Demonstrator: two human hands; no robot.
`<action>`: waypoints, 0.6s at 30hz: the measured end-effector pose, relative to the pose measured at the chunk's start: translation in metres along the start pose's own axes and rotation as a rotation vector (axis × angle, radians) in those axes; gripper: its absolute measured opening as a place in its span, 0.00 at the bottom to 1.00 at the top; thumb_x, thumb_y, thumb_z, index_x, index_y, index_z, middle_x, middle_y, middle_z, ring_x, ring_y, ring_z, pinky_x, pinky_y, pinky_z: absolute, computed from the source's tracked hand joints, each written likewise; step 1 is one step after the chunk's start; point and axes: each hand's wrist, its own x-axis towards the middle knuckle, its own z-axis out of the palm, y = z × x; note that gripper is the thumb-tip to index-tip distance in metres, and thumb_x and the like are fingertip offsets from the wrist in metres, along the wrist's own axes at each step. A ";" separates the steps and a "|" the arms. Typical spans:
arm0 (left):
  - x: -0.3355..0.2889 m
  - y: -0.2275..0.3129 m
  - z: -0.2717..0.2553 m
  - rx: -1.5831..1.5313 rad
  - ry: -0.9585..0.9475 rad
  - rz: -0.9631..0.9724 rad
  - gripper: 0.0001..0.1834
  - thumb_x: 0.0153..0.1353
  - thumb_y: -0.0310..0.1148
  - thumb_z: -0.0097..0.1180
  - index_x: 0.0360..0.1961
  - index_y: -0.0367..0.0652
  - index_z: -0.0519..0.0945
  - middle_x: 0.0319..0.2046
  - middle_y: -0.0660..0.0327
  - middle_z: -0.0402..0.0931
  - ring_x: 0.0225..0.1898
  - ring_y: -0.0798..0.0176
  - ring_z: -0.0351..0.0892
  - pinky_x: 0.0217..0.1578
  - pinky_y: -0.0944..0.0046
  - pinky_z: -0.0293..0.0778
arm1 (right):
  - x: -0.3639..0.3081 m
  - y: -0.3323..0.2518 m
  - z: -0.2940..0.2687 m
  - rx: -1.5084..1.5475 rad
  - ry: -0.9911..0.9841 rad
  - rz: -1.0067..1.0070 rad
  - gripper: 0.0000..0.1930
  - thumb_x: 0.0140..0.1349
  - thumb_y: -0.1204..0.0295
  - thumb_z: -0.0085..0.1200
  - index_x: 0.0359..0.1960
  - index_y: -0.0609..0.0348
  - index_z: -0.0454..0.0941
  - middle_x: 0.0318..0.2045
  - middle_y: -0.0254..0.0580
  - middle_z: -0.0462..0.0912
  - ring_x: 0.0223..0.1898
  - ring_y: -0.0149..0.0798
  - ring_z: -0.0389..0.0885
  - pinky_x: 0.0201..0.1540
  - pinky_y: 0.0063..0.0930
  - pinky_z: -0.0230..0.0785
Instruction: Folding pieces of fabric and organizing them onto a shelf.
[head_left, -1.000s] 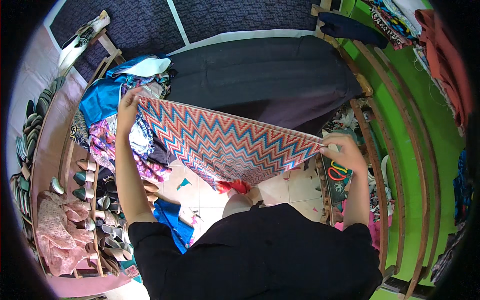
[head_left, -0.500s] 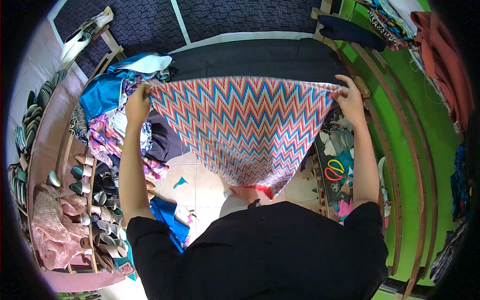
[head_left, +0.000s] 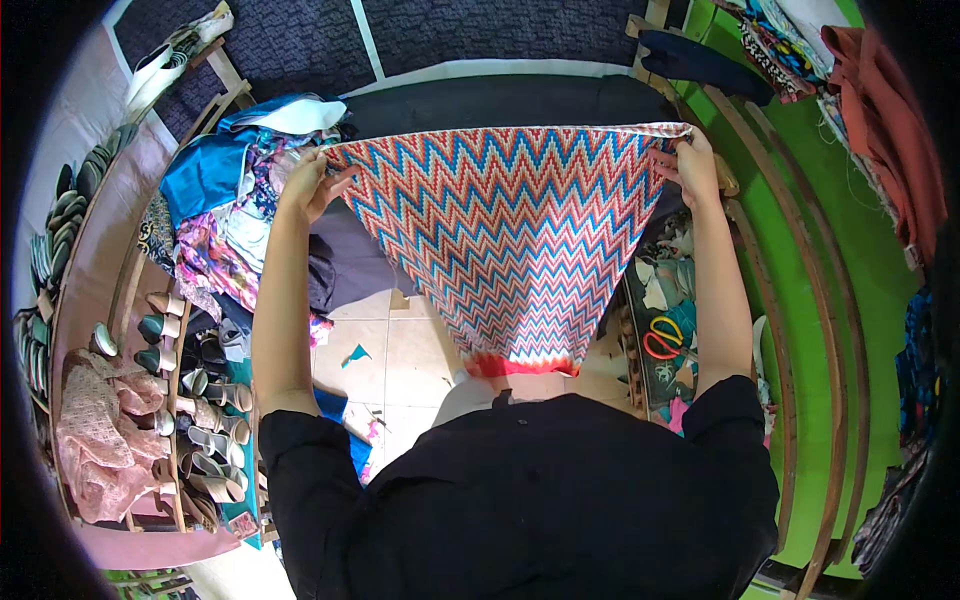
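A zigzag-patterned cloth (head_left: pixel 500 220) in red, blue and cream hangs stretched between my two hands, its lower end showing a red band. My left hand (head_left: pixel 318 184) pinches the upper left corner, with the other fingers spread along the edge. At the upper right corner, my right hand (head_left: pixel 688 168) grips the fabric between thumb and fingers. Behind the top edge lies a black cloth-covered table (head_left: pixel 500 98), partly hidden by the held fabric.
Left of my arm are a heap of colourful fabrics (head_left: pixel 215 225) and racks of shoes (head_left: pixel 215 450). Red-and-yellow-handled scissors (head_left: pixel 664 338) lie among scraps on the right. Wooden rails (head_left: pixel 835 330) run along the green wall (head_left: pixel 800 230). Blue cloth (head_left: pixel 345 435) lies on the tiled floor (head_left: pixel 405 370).
Both hands have moved up and away, raising the cloth's top edge. My left hand has also shifted right. The cloth hangs flatter, its lower end now spread wider.
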 end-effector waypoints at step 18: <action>0.084 0.060 0.046 -0.239 -0.088 0.367 0.07 0.65 0.32 0.35 0.39 0.45 0.66 0.34 0.58 0.72 0.37 0.57 0.74 0.39 0.58 0.74 | 0.090 0.017 0.032 0.286 0.187 -0.275 0.10 0.57 0.80 0.33 0.39 0.61 0.64 0.40 0.45 0.75 0.38 0.36 0.77 0.41 0.28 0.70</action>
